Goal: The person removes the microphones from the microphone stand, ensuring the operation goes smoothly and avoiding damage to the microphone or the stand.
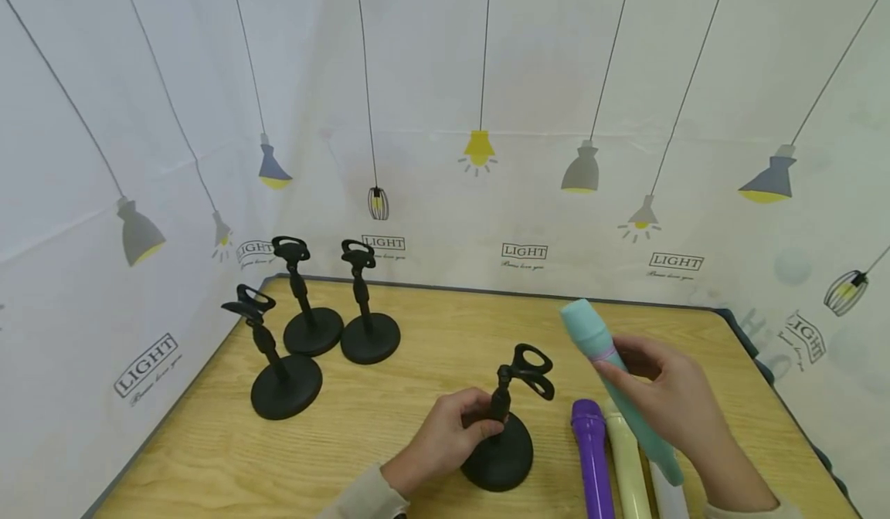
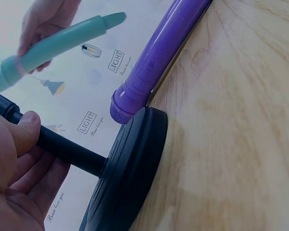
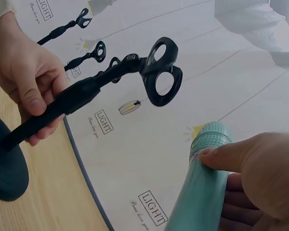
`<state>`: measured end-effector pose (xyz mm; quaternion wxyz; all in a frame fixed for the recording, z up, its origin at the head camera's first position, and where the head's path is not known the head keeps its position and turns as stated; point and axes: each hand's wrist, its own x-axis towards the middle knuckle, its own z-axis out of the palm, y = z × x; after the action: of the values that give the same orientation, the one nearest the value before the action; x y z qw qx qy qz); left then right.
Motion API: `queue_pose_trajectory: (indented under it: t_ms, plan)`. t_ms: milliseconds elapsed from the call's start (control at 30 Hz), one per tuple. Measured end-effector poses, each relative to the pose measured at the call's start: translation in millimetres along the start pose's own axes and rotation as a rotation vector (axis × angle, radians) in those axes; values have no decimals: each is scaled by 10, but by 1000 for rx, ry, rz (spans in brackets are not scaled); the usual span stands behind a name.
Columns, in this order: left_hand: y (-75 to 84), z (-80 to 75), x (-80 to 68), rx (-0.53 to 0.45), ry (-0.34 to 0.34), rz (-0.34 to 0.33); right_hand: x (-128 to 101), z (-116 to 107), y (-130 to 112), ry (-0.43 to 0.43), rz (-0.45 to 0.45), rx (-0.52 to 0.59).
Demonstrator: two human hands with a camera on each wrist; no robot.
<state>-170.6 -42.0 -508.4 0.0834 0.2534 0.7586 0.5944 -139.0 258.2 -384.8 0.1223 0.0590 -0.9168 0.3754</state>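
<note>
Two hands are engaged. The left hand [image 1: 445, 438] has its fingers and thumb curled round the stem of the black microphone stand [image 1: 502, 442], just above its round base on the wooden table [image 1: 389, 426]. The right hand [image 1: 670, 403] wraps the teal microphone [image 1: 615, 376] at mid-body, head tilted up beyond the fingertips. The microphone appears to be light, rigid, smooth plastic, liable to slip; mid-body is the sound hold. The stand looks bottom-heavy; its clip [image 1: 531, 368] sits open above the left fingers.

You are looking at three spare black stands [image 1: 306, 341] standing together at the wooden table's [image 1: 389, 380] far-left corner.
</note>
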Motion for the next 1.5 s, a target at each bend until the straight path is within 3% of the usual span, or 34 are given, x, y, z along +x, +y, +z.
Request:
queue_pose_trajectory:
  t_ms: [600, 1067, 1500]
  plan:
    - [-12, 1, 14, -2, 7, -9, -188, -188, 698, -102, 340, -101]
    - [-5, -5, 30, -11, 6, -6, -345, -275, 1085, -162, 485, -151]
    - [-20, -3, 19, -14, 5, -18, -530, -195, 1345, -202, 574, -159]
